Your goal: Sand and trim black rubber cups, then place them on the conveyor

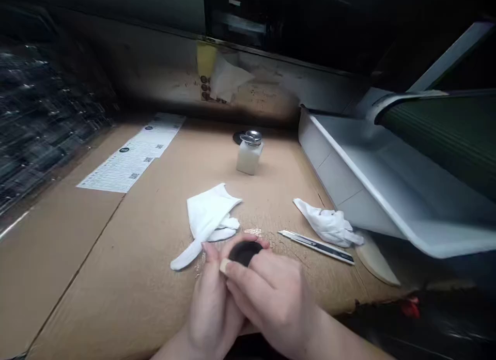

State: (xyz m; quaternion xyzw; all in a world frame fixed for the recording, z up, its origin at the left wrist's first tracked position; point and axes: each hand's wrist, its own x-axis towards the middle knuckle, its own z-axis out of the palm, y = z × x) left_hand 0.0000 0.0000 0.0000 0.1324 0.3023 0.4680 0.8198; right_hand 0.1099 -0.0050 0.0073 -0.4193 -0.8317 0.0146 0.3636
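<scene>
Black round disc (245,252): held up between both hands, well in front of the pump bottle, its dark face tilted up; its near edge is hidden by fingers.

Left hand (213,298): closed, gripping the disc from below and behind, with fingers bent upward against its rim.

Right hand (275,293): closed, gripping the disc from the opposite side, with fingers (248,282) lying across its near edge; the two hands touch.

Pump bottle (250,156): a frosted plastic dispenser with a metal pump top, standing upright on the cardboard sheet (93,256).

White cotton glove (207,218): lying flattened in front of the pump bottle, its cuff end just beside the left hand.

Crumpled white glove (327,223): in a loose heap in front of the pump bottle and to its right.

Snap-off utility knife (316,246): lying flat in front of the pump bottle, just beside the crumpled white glove.

Printed sheet (132,158): a white strip with QR codes, left of the pump bottle.

White plastic tray (368,163): tilted at the cardboard's edge, right of the pump bottle.
</scene>
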